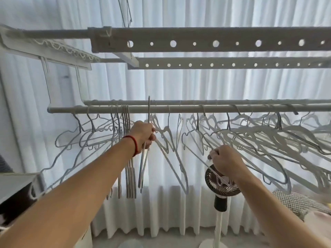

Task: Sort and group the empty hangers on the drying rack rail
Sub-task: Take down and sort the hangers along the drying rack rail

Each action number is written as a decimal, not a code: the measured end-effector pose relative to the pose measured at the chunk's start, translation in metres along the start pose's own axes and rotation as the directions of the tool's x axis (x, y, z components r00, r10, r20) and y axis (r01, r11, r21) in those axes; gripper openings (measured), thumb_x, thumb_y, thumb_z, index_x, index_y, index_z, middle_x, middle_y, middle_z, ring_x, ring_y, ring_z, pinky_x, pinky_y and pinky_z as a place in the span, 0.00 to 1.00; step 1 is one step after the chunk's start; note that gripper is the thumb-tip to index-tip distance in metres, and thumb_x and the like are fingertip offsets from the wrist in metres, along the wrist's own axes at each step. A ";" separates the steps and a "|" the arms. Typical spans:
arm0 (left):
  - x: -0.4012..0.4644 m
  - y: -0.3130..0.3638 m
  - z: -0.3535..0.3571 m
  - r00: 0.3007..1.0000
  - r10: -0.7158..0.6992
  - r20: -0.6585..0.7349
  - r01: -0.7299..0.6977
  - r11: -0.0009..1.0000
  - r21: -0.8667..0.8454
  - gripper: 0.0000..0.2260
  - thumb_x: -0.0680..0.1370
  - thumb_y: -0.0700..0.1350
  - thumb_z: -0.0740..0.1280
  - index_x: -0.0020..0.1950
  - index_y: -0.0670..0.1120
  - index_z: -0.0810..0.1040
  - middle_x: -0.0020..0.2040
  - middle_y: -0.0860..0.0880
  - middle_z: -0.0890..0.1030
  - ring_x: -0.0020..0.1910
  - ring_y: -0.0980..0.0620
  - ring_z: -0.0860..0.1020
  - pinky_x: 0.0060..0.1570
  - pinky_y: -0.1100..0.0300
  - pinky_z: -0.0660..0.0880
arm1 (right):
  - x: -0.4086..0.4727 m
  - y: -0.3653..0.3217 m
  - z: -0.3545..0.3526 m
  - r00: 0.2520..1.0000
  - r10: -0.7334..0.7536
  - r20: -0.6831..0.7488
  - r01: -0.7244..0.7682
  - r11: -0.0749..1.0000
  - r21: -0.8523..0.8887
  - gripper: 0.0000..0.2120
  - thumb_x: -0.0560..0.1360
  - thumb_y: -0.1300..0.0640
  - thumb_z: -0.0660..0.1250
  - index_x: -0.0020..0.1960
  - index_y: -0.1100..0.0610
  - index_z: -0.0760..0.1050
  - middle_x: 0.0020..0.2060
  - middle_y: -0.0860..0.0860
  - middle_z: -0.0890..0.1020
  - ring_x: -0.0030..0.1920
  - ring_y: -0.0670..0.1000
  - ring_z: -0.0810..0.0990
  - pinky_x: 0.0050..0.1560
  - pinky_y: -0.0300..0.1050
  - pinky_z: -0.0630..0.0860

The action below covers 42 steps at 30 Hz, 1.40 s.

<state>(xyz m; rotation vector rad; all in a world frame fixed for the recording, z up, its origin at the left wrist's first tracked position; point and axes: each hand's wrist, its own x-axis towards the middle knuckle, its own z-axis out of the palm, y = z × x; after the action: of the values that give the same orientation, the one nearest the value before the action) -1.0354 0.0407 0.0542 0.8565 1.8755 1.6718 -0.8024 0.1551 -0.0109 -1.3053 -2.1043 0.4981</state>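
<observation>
Along the front rail of the drying rack, empty white hangers are hung by their hooks, spread from near the rail's left end to the right edge of view. Toward the left end a tight bunch of grey hangers is seen hanging edge-on, with a few loose wire ones just beyond it at the left end. From the middle to the right end the hangers are crowded and tilted, overlapping one another.

Left hand: grip clenched around a thin hanger, whose hook stands up past the rail, just right of the grey bunch. A red band is worn on that wrist.

Right hand: grip pinched on the lower bar of a white hanger hung near the rail's middle; the hand is held below the rail.

A second rail is seen just behind the first. Above, two perforated bars are seen across the view. White curtains fill the background. A standing fan is seen below the right hand, on the floor. Patterned fabric lies at the lower right.
</observation>
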 end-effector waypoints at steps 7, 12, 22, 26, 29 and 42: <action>-0.003 -0.005 0.003 0.991 -0.126 0.044 0.121 0.989 0.090 0.09 0.83 0.38 0.57 0.44 0.39 0.73 0.25 0.47 0.72 0.15 0.55 0.60 0.19 0.69 0.59 | 0.013 0.007 -0.020 0.996 -0.055 -0.072 0.054 0.998 -0.011 0.14 0.80 0.57 0.60 0.45 0.60 0.82 0.41 0.55 0.85 0.42 0.59 0.82 0.45 0.51 0.81; -0.021 0.007 0.005 0.997 0.047 -0.068 0.004 0.792 0.610 0.12 0.82 0.48 0.63 0.53 0.38 0.73 0.43 0.38 0.83 0.31 0.45 0.82 0.29 0.57 0.79 | 0.020 0.005 -0.031 0.994 -0.072 -0.079 0.071 0.997 -0.014 0.11 0.78 0.58 0.61 0.47 0.58 0.82 0.46 0.56 0.85 0.48 0.60 0.82 0.43 0.47 0.72; -0.085 0.037 0.072 0.831 0.540 0.137 -0.322 0.264 0.909 0.12 0.76 0.52 0.65 0.57 0.51 0.81 0.59 0.46 0.79 0.63 0.44 0.74 0.54 0.52 0.73 | 0.056 -0.023 -0.057 0.988 -0.152 -0.026 0.150 0.986 -0.069 0.02 0.76 0.62 0.61 0.49 0.58 0.70 0.54 0.61 0.82 0.55 0.64 0.81 0.46 0.50 0.74; -0.092 0.024 0.089 0.841 0.476 0.258 -0.499 0.499 0.709 0.10 0.76 0.47 0.68 0.55 0.49 0.84 0.54 0.49 0.83 0.56 0.50 0.80 0.54 0.58 0.76 | 0.058 -0.013 -0.047 0.990 -0.131 0.045 0.136 0.981 -0.141 0.04 0.77 0.62 0.62 0.44 0.58 0.67 0.50 0.59 0.80 0.52 0.62 0.80 0.46 0.49 0.74; -0.096 0.013 0.099 0.868 0.345 0.358 -0.479 0.774 0.415 0.07 0.75 0.43 0.70 0.52 0.50 0.85 0.51 0.53 0.85 0.53 0.54 0.82 0.53 0.61 0.77 | 0.047 0.015 -0.032 0.991 -0.093 0.099 0.109 0.980 -0.167 0.01 0.78 0.60 0.62 0.48 0.58 0.70 0.53 0.59 0.81 0.51 0.60 0.80 0.50 0.52 0.79; -0.120 -0.075 0.160 0.922 0.087 0.378 -0.295 0.789 0.539 0.24 0.77 0.43 0.68 0.69 0.33 0.68 0.70 0.32 0.71 0.69 0.35 0.70 0.60 0.48 0.73 | -0.036 0.078 -0.117 0.899 -0.240 0.367 0.299 0.948 -0.112 0.16 0.78 0.57 0.68 0.32 0.57 0.82 0.24 0.47 0.82 0.21 0.40 0.75 0.26 0.35 0.69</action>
<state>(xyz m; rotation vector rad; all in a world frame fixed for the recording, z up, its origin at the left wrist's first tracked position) -0.8491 0.0592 -0.0479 1.5235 2.1278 0.9301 -0.6601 0.1576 0.0194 -1.0399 -2.6268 0.4679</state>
